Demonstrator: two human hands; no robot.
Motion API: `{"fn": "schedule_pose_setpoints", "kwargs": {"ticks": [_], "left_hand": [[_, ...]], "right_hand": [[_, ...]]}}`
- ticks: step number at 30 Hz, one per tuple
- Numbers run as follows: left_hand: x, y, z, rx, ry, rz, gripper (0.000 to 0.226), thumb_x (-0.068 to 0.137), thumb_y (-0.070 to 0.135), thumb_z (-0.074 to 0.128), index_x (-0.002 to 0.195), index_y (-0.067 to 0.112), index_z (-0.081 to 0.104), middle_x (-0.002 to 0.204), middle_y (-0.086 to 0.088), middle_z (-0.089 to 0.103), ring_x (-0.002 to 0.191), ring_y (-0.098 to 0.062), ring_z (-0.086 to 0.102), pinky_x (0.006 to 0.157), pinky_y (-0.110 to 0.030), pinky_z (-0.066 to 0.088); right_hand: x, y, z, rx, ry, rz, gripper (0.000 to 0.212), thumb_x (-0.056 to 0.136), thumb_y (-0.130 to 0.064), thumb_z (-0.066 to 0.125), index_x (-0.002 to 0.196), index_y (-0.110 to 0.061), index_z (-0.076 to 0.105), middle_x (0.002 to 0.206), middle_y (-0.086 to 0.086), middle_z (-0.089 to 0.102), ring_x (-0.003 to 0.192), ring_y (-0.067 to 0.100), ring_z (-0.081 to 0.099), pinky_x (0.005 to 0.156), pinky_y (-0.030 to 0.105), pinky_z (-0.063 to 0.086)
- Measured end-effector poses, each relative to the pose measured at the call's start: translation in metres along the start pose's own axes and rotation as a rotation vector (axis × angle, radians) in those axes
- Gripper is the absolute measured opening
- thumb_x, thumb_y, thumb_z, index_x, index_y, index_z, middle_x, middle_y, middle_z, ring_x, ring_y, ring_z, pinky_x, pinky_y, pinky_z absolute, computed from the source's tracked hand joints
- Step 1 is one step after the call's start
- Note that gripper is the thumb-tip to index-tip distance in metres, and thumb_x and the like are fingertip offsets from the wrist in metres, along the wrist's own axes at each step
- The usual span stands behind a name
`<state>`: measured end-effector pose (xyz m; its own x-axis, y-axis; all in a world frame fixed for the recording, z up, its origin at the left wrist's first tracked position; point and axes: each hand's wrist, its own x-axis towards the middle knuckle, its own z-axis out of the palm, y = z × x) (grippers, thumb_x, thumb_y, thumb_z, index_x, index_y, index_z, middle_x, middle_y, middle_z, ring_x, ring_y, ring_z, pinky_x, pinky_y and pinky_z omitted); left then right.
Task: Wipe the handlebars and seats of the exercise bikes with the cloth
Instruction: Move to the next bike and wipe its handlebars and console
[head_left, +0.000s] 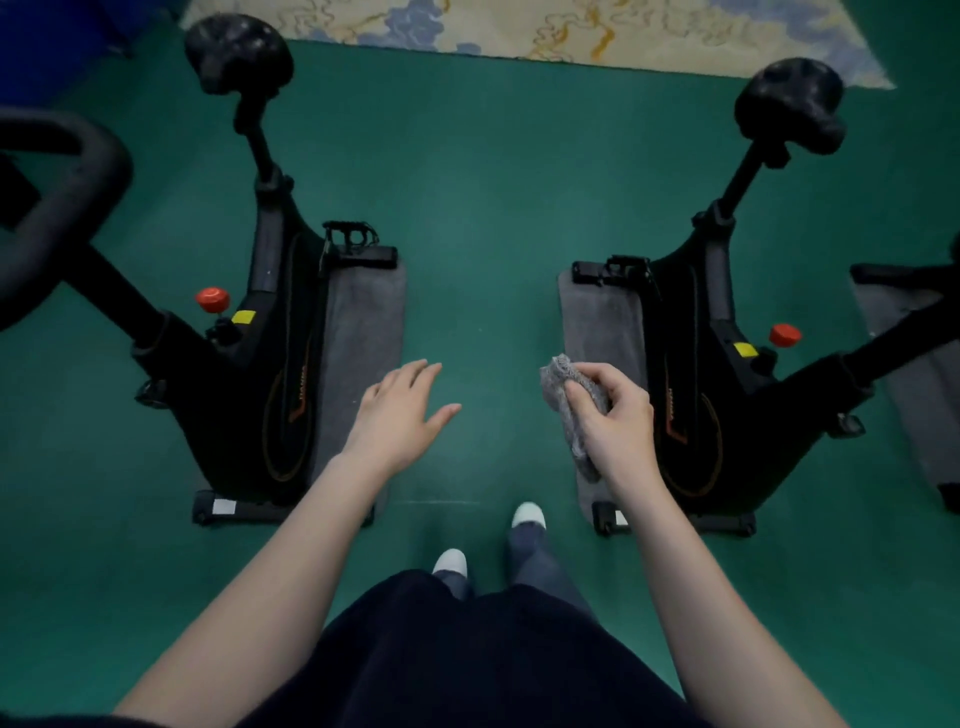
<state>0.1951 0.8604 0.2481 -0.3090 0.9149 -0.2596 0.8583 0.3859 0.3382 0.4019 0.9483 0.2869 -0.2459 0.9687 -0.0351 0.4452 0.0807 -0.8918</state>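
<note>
Standing in white shoes (451, 562) on a green floor (478, 208), a person holds the left grip (395, 415) out empty, its fingers straight. The right grip (615, 415) curls round a crumpled grey cloth (558, 376) in the air between two black exercise bikes, the left bike (270, 364) and the right bike (691, 364). Beyond stand the left seat (236, 52) and right seat (789, 106), near a patterned rug (519, 26).

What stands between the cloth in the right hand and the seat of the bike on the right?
Nothing visible does. The right hand holds the cloth above the grey mat; the seat lies ahead, with only open air between.
</note>
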Motion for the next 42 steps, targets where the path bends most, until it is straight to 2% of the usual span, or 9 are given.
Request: {"fn": "schedule_pose_setpoints", "kwargs": {"ticks": [8,13,16,22,27,34,42], "left_hand": [[0.053,0.009,-0.012,-0.018,0.06,-0.204,0.063,0.094,0.05,0.042,0.147,0.018,0.028,0.153,-0.003,0.031,0.141,-0.019,0.024,0.114,-0.038,0.022],[0.098,0.038,-0.023,-0.053,0.106,-0.308,0.063,0.095,0.051,0.04,0.147,0.018,0.026,0.154,-0.002,0.028,0.142,-0.019,0.022,0.115,-0.038,0.021],[0.12,0.054,-0.03,-0.076,0.144,-0.364,0.063,0.095,0.051,0.04,0.147,0.018,0.026,0.154,0.0,0.027,0.142,-0.018,0.021,0.114,-0.037,0.02],[0.148,0.065,-0.041,-0.084,0.175,-0.458,0.063,0.095,0.051,0.039,0.148,0.019,0.025,0.155,0.001,0.025,0.143,-0.015,0.019,0.113,-0.035,0.019],[0.169,0.055,-0.051,-0.094,0.181,-0.534,0.064,0.095,0.052,0.038,0.148,0.02,0.024,0.155,0.001,0.024,0.143,-0.015,0.018,0.113,-0.036,0.019],[0.211,0.016,-0.068,-0.116,0.218,-0.607,0.064,0.094,0.054,0.038,0.148,0.021,0.025,0.155,0.002,0.025,0.142,-0.016,0.02,0.112,-0.036,0.021],[0.272,-0.046,-0.107,-0.134,0.259,-0.674,0.064,0.095,0.055,0.036,0.148,0.021,0.025,0.155,0.001,0.025,0.143,-0.017,0.02,0.113,-0.036,0.019]], "right_hand": [[0.103,-0.003,0.005,0.016,-0.168,-0.108,0.019,0.084,-0.008,0.064,0.086,-0.026,0.066,0.08,-0.022,0.065,0.074,-0.016,0.058,0.07,0.001,0.039],[0.177,-0.006,-0.012,0.012,-0.239,-0.178,0.018,0.085,-0.009,0.065,0.088,-0.026,0.066,0.082,-0.018,0.066,0.078,-0.004,0.06,0.074,0.006,0.042],[0.214,-0.006,-0.02,0.014,-0.275,-0.201,0.018,0.085,-0.009,0.065,0.087,-0.027,0.066,0.082,-0.021,0.065,0.078,-0.01,0.059,0.073,0.002,0.04],[0.268,-0.012,-0.011,0.048,-0.382,-0.224,0.018,0.085,-0.007,0.063,0.087,-0.024,0.066,0.083,-0.016,0.066,0.08,-0.004,0.06,0.073,0.006,0.042],[0.305,-0.024,0.013,0.063,-0.46,-0.242,0.018,0.085,-0.007,0.063,0.087,-0.025,0.066,0.083,-0.018,0.066,0.081,-0.003,0.061,0.074,0.009,0.043],[0.36,-0.05,0.065,0.055,-0.526,-0.303,0.02,0.084,-0.006,0.064,0.084,-0.025,0.065,0.08,-0.021,0.065,0.073,-0.016,0.057,0.069,0.001,0.04],[0.429,-0.1,0.145,0.04,-0.598,-0.339,0.019,0.085,-0.007,0.064,0.084,-0.026,0.065,0.08,-0.021,0.065,0.074,-0.014,0.058,0.069,0.002,0.041]]}}
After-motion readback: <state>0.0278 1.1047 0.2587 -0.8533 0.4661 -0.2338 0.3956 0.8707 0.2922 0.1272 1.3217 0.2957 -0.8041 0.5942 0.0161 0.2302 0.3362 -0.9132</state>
